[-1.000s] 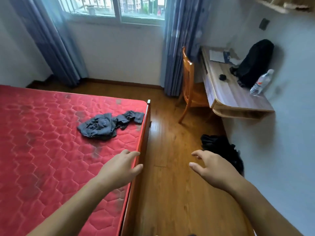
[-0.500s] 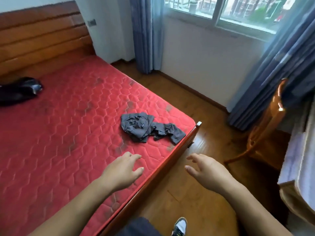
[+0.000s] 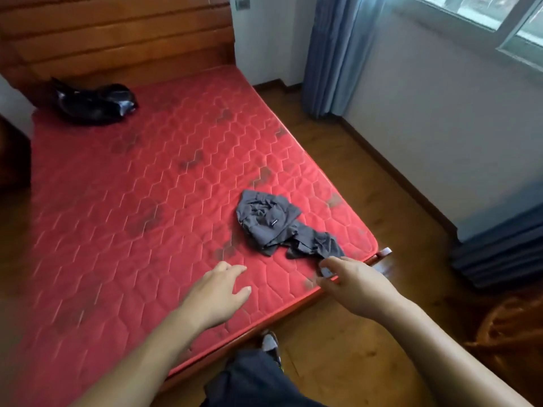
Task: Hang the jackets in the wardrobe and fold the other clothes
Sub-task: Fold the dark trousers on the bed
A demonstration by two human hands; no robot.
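The mattress (image 3: 132,215) is bright red, quilted in a hexagon pattern and blotched with dark grey smudges. The grey garment (image 3: 270,221) is plain with a small white label, and the black jacket (image 3: 94,102) is glossy. The headboard (image 3: 111,36) is reddish-brown wood, the curtain (image 3: 332,54) blue, and the floor (image 3: 367,177) brown.

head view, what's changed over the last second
The view swung left, taking in the whole mattress. Both hands moved forward: the right hand now reaches the near end of the grey garment, though a grip is unclear, and the left hand hovers open over the mattress. The grey garment stayed crumpled near the mattress corner.
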